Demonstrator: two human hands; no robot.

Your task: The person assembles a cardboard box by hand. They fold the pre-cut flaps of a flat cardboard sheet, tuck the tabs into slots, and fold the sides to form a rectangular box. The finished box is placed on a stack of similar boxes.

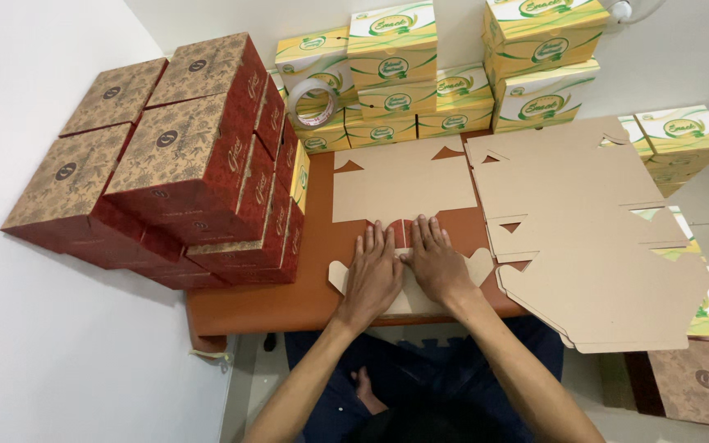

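A flat die-cut cardboard box blank (400,184) lies plain side up on a low brown table (322,279). My left hand (373,271) and my right hand (435,261) lie side by side, palms down, pressing on the blank's near part, where a folded strip shows a red printed side. Fingers of both hands are spread flat and point away from me. Small rounded flaps of the blank stick out on either side of my hands.
Red and brown patterned boxes (182,156) are stacked at the left. Yellow-green boxes (420,74) are piled along the wall, with a roll of clear tape (313,102) on them. A pile of flat blanks (584,230) overhangs the table at the right.
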